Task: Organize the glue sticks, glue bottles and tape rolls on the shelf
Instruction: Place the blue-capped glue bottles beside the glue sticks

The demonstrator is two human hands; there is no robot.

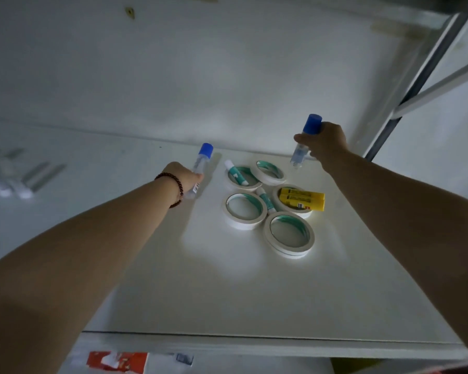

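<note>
Lying flat mid-shelf: five tape rolls, glue sticks resting across them. Gripping one blue-capped glue bottle each, left hand and right hand, fingers clenched, likely lifting clear for sorting.

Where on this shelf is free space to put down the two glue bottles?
Free: the wide front strip between the tape rolls and the shelf edge, and the bare surface left of the left hand. A narrower strip lies behind the rolls along the wall. Crowded: the centre cluster of rolls, teal glue sticks and yellow glue sticks.
</note>
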